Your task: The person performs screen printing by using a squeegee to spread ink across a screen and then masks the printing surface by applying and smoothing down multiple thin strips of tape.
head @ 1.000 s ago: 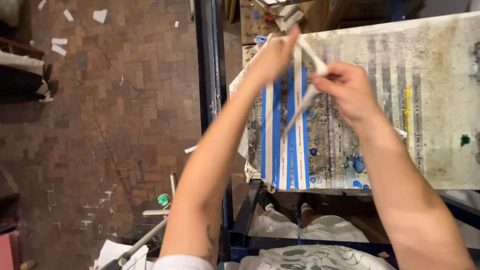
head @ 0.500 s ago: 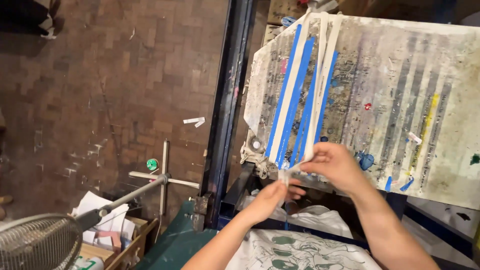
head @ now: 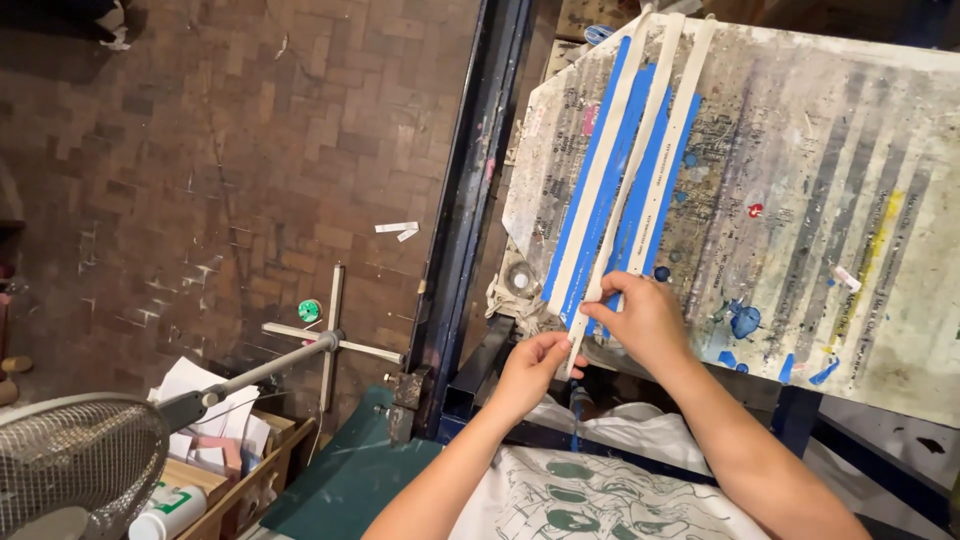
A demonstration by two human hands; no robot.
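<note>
Both hands at near edge of board [head: 850, 200], pinching lower end of a white strip [head: 640, 170]. Left hand [head: 535, 365]: fingers curled shut on strip's bottom tip, thumb side up. Right hand [head: 645, 320]: thumb + fingers closed on same strip just above left, knuckles toward cam. Hands nearly touching.

Strip: long, narrow, off-white, runs diag. from hands up to far edge of board, lying over blue tape [head: 620, 190]. Two like strips beside it, one each side, roughly parallel; faint small print on rt one, unreadable. Blue tape in several bands beneath, partly covered.

Board: pale, tilted panel, heavily stained w/ grey streaks, a yellow streak, blue blobs near lower edge, a small red spot. Rt + top edges cut off by frame. Sits on dark blue frame [head: 470, 200]; underside hidden.

Containers: wooden crate [head: 250, 480] lower left, holds loose papers + a white bottle [head: 170, 510] w/ green label; contents partly hidden by fan [head: 70, 460] head, bottom cut off.

Fan: wire-cage, on grey pole, cross-shaped base on brick floor [head: 200, 130]. Small green round thing [head: 310, 311] by base, can't tell what. White scraps on floor.

Below hands: white cloth [head: 600, 500] w/ green print, cut off at bottom. Teal sheet [head: 350, 480] left of it.
</note>
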